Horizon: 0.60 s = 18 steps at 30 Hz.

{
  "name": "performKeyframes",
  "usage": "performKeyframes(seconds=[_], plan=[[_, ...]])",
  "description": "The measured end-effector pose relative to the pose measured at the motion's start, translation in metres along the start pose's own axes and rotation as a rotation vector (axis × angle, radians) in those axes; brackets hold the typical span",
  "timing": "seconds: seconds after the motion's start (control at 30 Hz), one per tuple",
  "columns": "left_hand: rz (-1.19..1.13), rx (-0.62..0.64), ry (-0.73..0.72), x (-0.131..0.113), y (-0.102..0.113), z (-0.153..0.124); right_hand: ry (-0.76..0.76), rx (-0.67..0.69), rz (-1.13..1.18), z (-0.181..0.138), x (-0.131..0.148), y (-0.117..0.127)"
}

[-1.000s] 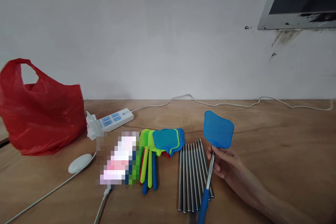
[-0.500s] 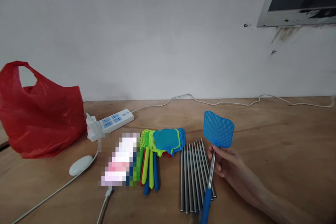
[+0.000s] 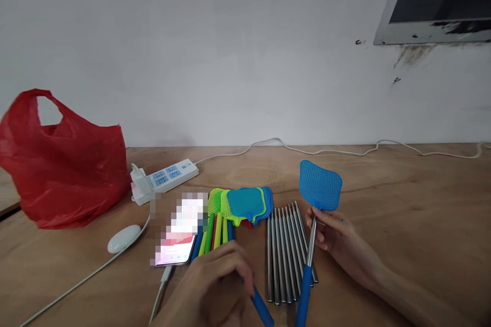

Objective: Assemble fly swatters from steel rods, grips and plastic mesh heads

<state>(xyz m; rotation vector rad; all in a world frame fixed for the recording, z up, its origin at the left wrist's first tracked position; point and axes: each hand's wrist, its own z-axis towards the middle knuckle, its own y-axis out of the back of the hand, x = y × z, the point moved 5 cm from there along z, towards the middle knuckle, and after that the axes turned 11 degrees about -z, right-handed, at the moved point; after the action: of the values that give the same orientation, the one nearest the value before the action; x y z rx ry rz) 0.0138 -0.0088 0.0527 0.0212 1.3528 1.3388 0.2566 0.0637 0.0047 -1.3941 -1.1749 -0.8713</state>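
Note:
My right hand (image 3: 333,235) pinches the metal shaft of a blue fly swatter (image 3: 319,185) just below its mesh head; its blue grip (image 3: 304,300) points toward me. My left hand (image 3: 215,288) is at the bottom middle, fingers curled round a blue handle (image 3: 262,309) at the near end of a pile of coloured fly swatters (image 3: 240,205). Between the two hands lie several bare metal rods (image 3: 286,250) side by side on the wooden table (image 3: 402,204).
A red plastic bag (image 3: 63,163) stands at the far left. A white power strip (image 3: 163,178) lies behind the pile, its cable running along the wall. A phone (image 3: 177,253) and a white oval device (image 3: 123,238) lie left of the pile.
My left hand has come into view from below and closed on a blue handle from the coloured pile. My right hand and its swatter have barely moved.

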Motion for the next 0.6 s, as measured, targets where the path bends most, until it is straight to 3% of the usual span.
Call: performKeyframes(seconds=[0.07, 0.17, 0.33, 0.5, 0.6], plan=[[-0.06, -0.087, 0.074, 0.011, 0.004, 0.026, -0.002, 0.001, -0.003, 0.0, -0.001, 0.001], [-0.01, 0.055, 0.042, 0.022, -0.005, 0.047, -0.007, -0.001, -0.005, 0.0, -0.001, 0.003], [0.081, 0.259, 0.004, 0.036, -0.012, 0.046, -0.008, -0.004, -0.006, 0.0, -0.002, 0.004], [0.293, 0.41, -0.086, 0.031, -0.011, 0.045, 0.001, 0.009, -0.004, 0.001, -0.002, 0.004], [0.32, 0.385, -0.149, 0.02, -0.008, 0.044, -0.001, -0.003, -0.003, 0.001, -0.002, 0.006]])
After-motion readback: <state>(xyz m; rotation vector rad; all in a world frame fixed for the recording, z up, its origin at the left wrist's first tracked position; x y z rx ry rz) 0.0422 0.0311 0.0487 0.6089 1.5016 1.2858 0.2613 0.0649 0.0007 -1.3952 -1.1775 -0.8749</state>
